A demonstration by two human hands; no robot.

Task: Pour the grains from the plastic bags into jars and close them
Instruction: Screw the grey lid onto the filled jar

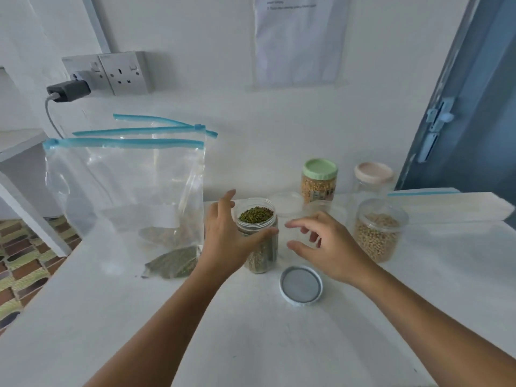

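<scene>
An open clear jar of green grains (256,219) stands at the middle of the white table (251,344). My left hand (223,241) is at its left side, thumb lying across the jar's front, fingers straight and spread past its far side. My right hand (326,247) hovers just right of the jar, fingers loosely spread, holding nothing. A round white lid (301,285) lies flat in front of the jar. Upright zip bags (125,188) with blue seals stand at the left, a few green grains left in one bottom corner.
Behind stand a green-lidded jar of yellow grains (318,182), a pink-lidded clear jar (373,177), a jar of beige grains (377,236) and an empty clear jar (326,209). A flat bag (446,206) lies at the right. The table's edge drops to tiled floor on the left.
</scene>
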